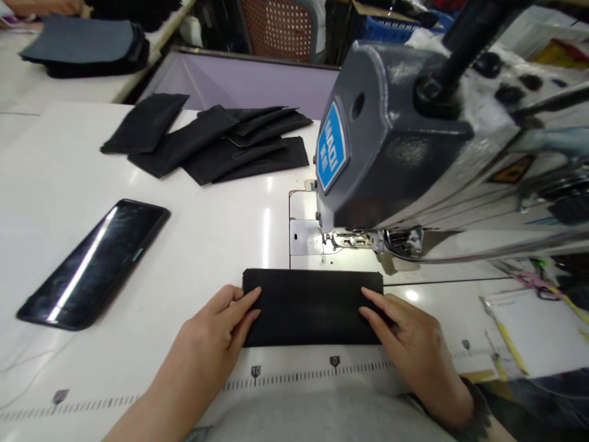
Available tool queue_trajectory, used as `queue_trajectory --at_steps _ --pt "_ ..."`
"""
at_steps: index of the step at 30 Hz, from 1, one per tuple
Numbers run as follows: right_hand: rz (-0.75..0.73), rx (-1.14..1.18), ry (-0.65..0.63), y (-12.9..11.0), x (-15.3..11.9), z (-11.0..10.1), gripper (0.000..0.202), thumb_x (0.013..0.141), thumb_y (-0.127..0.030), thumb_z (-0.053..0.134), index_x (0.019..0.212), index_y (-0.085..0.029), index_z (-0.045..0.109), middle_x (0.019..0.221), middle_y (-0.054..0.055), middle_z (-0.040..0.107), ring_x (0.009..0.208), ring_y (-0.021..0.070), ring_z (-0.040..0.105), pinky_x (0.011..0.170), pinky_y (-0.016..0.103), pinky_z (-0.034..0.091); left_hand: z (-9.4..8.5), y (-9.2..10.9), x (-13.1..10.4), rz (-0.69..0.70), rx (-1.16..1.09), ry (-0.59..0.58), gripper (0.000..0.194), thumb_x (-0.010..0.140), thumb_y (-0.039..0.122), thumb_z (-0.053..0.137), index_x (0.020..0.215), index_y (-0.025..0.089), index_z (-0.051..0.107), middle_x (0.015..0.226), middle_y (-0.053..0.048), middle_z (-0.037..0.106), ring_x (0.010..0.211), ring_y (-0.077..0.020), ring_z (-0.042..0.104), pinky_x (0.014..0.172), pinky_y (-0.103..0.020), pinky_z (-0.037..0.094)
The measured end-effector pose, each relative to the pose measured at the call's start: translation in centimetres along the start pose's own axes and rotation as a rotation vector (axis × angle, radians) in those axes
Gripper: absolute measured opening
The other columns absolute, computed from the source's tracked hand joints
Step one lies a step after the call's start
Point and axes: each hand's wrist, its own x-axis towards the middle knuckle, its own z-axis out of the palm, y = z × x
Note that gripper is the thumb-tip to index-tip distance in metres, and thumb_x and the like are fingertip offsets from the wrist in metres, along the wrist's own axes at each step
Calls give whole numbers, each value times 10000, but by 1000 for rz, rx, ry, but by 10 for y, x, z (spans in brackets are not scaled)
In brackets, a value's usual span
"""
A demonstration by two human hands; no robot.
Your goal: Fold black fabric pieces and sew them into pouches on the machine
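Observation:
A flat black rectangular fabric piece lies lengthwise in front of the sewing machine, a little short of its needle plate. My left hand grips its left end, thumb and index finger on the upper face and the other fingers hidden beneath. At the opposite end my right hand pinches the piece in the same way. The cloth looks smooth, with small notched corners along its far edge. The presser foot sits just beyond that edge, apart from the cloth.
Several black sewn pieces are heaped at the back of the white table. A black phone lies on the left. Scissors and white paper are at the right. Dark stacked panels rest on another table, back left.

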Motion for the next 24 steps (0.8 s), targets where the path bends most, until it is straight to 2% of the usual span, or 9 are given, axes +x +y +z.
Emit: queue_trajectory --at_steps 14,17,19,21,24 --pt "144 50 -70 0 5 -1 249 806 -269 479 967 -159 633 789 38 663 704 144 610 656 264 502 4 5 2 -1 102 48 377 898 374 308 983 138 590 761 -11 518 557 -93 557 504 -190 480" --pt "134 30 -59 0 5 -1 246 813 -269 461 953 -171 638 805 37 667 716 146 613 653 265 498 6 5 2 -11 197 84 347 894 354 319 966 158 595 874 -45 541 656 -133 573 555 -240 501" --pt "113 -24 -55 0 5 -2 249 823 -273 446 955 -183 636 795 37 658 707 149 608 634 270 494 5 5 4 68 249 107 310 891 297 326 999 172 588 1076 -88 518 885 -202 556 712 -325 506" --pt "91 -115 -58 -2 4 -3 251 831 -289 439 963 -194 631 749 38 624 655 153 588 576 278 484 3 6 6 215 278 53 320 886 198 301 1072 186 561 1247 -93 439 1096 -247 447 864 -411 440" --pt "38 -270 -9 -5 4 -4 240 825 -299 456 941 -184 632 811 79 567 678 183 559 560 320 480 0 10 13 411 319 -65 400 868 88 234 1102 166 548 1241 -86 475 1158 -230 406 953 -450 361"
